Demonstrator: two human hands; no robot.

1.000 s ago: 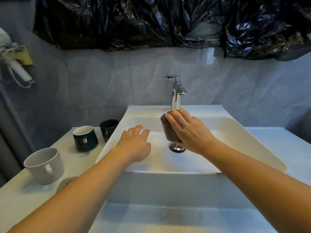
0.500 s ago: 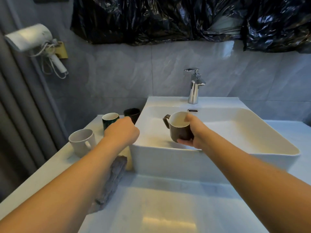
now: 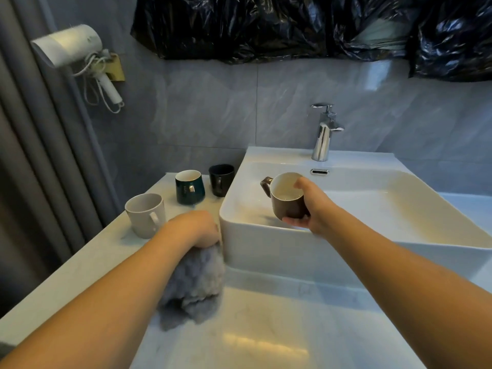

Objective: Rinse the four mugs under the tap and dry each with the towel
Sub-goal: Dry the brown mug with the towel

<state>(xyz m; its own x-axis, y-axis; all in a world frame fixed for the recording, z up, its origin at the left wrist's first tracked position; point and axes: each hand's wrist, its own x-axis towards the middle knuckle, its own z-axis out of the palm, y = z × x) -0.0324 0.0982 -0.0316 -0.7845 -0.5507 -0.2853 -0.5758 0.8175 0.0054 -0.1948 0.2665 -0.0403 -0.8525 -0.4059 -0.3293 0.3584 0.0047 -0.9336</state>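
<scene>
Left of the sink (image 3: 266,251), on the pale marble table (image 3: 80,275), three mugs stand upright with mouths up: a white mug (image 3: 145,215) nearest, its handle turned toward the camera; a dark green mug (image 3: 189,187) behind it; and a black mug (image 3: 221,180) furthest back, just beside the sink's left wall. Above them a white hair dryer (image 3: 74,47) hangs on the grey tiled wall, next to grey curtain folds. At the sink's front left corner the left hand (image 3: 195,229) has its fingers curled down into a grey fluffy towel (image 3: 195,288), gripping its top; the towel droops along the sink wall, its lower end on the table. Over the sink's left part the right hand (image 3: 310,206) grips a brown mug (image 3: 286,197), thumb on the rim and fingers under the base. This mug is roughly upright, tilted slightly toward the camera, mouth up, its pale inside showing, handle pointing left and away. Behind the sink's rear ledge stands a chrome tap (image 3: 323,133), its spout pointing right. Black plastic sheeting (image 3: 292,25) covers the wall above.
</scene>
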